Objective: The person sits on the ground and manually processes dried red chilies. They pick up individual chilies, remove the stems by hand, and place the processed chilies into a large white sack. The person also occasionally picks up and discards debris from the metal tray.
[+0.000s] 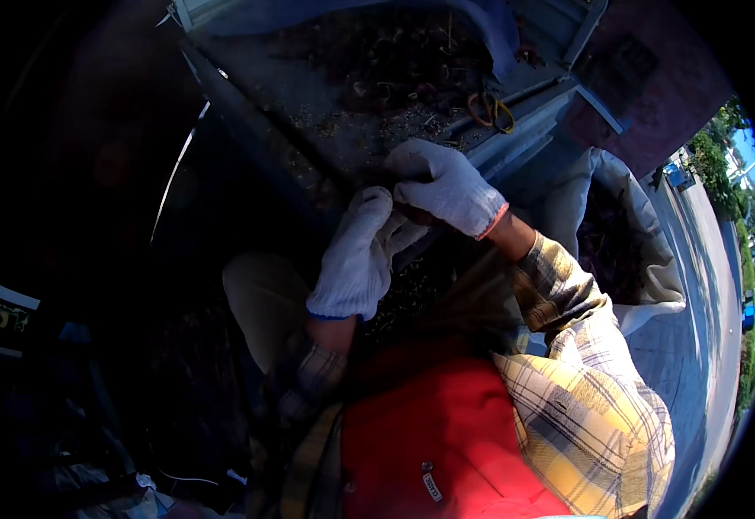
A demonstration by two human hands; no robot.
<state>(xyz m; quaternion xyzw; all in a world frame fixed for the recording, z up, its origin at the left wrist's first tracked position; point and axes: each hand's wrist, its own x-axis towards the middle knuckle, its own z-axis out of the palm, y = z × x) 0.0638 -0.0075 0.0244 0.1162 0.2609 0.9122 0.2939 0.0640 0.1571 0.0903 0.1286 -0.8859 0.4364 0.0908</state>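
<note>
Both my hands wear white knitted gloves and meet in front of my lap. My left hand (360, 259), in a blue-edged cuff, is curled around a small dark reddish piece (421, 215), partly hidden by the fingers and in shadow. My right hand (447, 187), with an orange-edged cuff, is bent close above it, fingertips near my left thumb; what its fingers grip is too dark to tell. Beyond the hands, dark dried plant matter (390, 58) lies heaped on a metal-sided bed (273, 71). Scissors with orange and yellow handles (495, 115) rest at its right edge.
At my right stands an open white woven sack (666, 279) with dark purplish-red contents (608, 246). Small plant scraps (416, 292) lie below my hands. A blue cloth (491, 32) drapes over the far side of the bed. Paved ground (695, 259) stretches along the right; the left is deep shadow.
</note>
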